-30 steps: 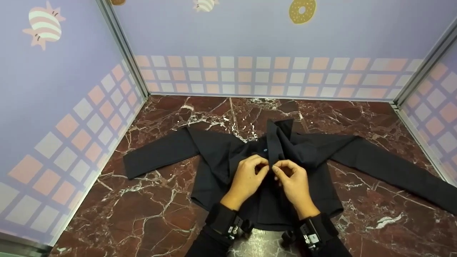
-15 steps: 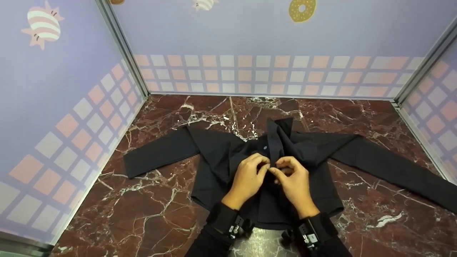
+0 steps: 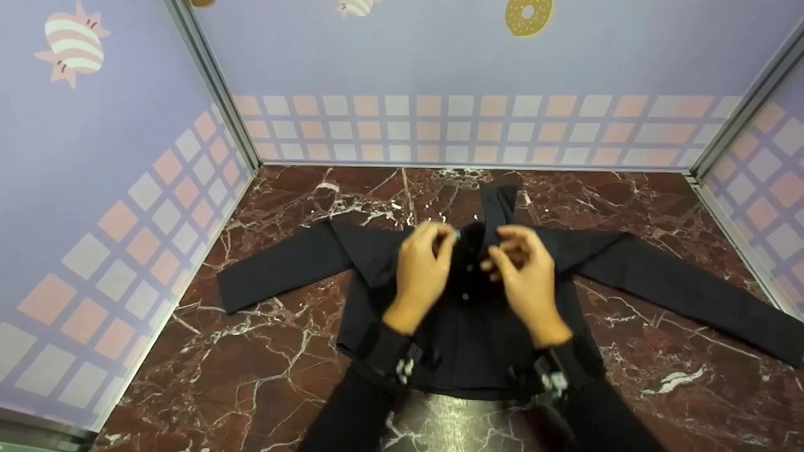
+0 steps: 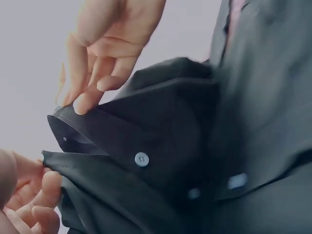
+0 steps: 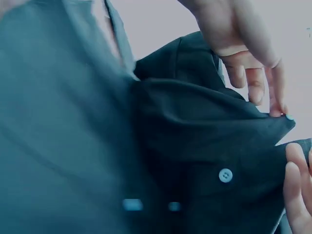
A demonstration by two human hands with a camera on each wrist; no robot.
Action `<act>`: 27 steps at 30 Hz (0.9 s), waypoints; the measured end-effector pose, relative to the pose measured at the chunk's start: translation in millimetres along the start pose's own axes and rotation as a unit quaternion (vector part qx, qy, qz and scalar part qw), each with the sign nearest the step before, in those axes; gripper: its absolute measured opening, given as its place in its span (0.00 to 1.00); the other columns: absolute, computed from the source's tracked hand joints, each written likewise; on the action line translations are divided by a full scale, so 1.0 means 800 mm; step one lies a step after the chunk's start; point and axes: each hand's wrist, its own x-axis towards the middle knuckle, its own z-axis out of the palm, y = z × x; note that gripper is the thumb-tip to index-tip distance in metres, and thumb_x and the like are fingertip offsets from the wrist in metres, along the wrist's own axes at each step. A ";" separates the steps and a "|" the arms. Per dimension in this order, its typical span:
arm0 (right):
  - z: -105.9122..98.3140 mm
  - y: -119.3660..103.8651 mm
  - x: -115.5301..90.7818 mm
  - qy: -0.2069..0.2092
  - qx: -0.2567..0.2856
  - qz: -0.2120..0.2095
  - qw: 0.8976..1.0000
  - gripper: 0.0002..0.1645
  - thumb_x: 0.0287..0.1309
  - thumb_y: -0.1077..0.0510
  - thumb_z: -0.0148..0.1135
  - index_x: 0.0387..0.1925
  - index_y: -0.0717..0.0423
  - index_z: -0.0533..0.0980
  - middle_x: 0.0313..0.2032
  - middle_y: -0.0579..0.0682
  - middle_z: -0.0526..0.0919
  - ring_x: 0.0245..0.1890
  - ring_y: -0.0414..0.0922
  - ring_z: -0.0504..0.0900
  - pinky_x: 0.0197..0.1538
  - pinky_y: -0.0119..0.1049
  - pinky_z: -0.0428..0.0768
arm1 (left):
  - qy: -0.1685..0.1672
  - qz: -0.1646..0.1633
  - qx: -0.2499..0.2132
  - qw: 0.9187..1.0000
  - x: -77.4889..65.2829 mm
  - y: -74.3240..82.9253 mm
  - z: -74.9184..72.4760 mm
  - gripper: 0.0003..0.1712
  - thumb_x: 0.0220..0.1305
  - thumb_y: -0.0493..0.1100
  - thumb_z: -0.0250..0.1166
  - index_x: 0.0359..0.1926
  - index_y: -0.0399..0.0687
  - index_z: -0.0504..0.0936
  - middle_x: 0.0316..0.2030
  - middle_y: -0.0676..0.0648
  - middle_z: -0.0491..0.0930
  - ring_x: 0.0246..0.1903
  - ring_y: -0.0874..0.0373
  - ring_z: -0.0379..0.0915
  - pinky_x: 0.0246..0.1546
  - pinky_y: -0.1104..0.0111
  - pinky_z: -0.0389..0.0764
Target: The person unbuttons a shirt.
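A dark button-up shirt with long sleeves lies spread on the table. My left hand pinches its front edge near the collar, where a small blue button shows at the fingertips. Across a gap, my right hand pinches the opposite front edge. A small buttonhole shows near that edge in the left wrist view. Below the hands, a button and another lower one show on the front. The collar stands up behind the hands. In the right wrist view, a pale button shows clearly.
The dark red marbled table carries the shirt, its sleeves stretched out to both sides. Patterned panels enclose the table at the back, left and right. Dark wrist straps sit on both arms.
Both hands have moved up the shirt front towards the collar and drawn apart. Buttons that the hands covered are now visible below them, and the collar has shifted away from the person.
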 end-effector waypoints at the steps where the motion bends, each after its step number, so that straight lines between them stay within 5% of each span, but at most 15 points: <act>1: 0.001 -0.009 0.012 -0.012 -0.002 -0.010 1.000 0.16 0.63 0.74 0.70 0.52 0.72 0.78 0.33 0.60 0.83 0.25 0.39 0.87 0.25 0.33 0.85 | -0.002 0.003 0.009 1.000 0.013 0.006 -0.005 0.03 0.72 0.38 0.69 0.41 0.42 0.88 0.38 0.47 0.86 0.37 0.53 0.83 0.44 0.62 0.83; 6: 0.007 -0.070 0.071 -0.058 -0.044 -0.075 0.995 0.11 0.63 0.73 0.70 0.45 0.72 0.78 0.31 0.57 0.84 0.22 0.38 0.83 0.23 0.33 0.83 | -0.005 0.038 0.040 0.998 0.067 0.048 -0.030 0.06 0.76 0.38 0.66 0.44 0.40 0.86 0.42 0.45 0.85 0.40 0.51 0.84 0.47 0.60 0.84; 12: 0.004 -0.128 0.104 -0.106 -0.062 -0.105 0.987 0.09 0.66 0.72 0.69 0.45 0.70 0.77 0.31 0.53 0.82 0.18 0.42 0.81 0.22 0.32 0.82 | -0.059 0.040 0.056 0.996 0.091 0.081 -0.046 0.06 0.78 0.37 0.63 0.46 0.39 0.85 0.44 0.44 0.84 0.42 0.51 0.83 0.46 0.62 0.83; 16: -0.001 -0.108 0.103 -0.116 -0.078 -0.067 0.988 0.07 0.69 0.71 0.67 0.45 0.69 0.77 0.32 0.53 0.82 0.18 0.41 0.81 0.23 0.33 0.83 | -0.114 -0.016 0.024 0.993 0.082 0.053 -0.024 0.11 0.79 0.37 0.62 0.56 0.39 0.85 0.52 0.43 0.85 0.52 0.50 0.83 0.57 0.64 0.81; 19: -0.006 -0.079 0.097 -0.100 -0.087 -0.025 0.991 0.06 0.70 0.70 0.67 0.44 0.68 0.77 0.34 0.52 0.81 0.18 0.39 0.81 0.23 0.32 0.83 | -0.103 -0.057 -0.025 0.993 0.061 0.023 -0.008 0.13 0.78 0.34 0.62 0.58 0.38 0.85 0.54 0.41 0.85 0.51 0.51 0.85 0.57 0.67 0.82; 24: -0.013 -0.054 0.093 -0.089 -0.077 0.012 0.993 0.06 0.70 0.68 0.67 0.43 0.66 0.77 0.36 0.53 0.80 0.19 0.40 0.82 0.23 0.33 0.84 | -0.028 -0.024 -0.057 0.998 0.024 0.004 -0.003 0.04 0.72 0.36 0.70 0.43 0.40 0.89 0.41 0.45 0.86 0.41 0.53 0.84 0.47 0.65 0.84; 27: -0.014 -0.054 0.095 -0.088 -0.066 0.011 0.994 0.06 0.71 0.68 0.67 0.42 0.66 0.76 0.36 0.54 0.80 0.19 0.41 0.82 0.25 0.33 0.84 | -0.051 -0.007 -0.043 0.998 0.014 0.007 -0.002 0.05 0.70 0.40 0.73 0.40 0.42 0.91 0.38 0.48 0.86 0.34 0.57 0.80 0.41 0.66 0.81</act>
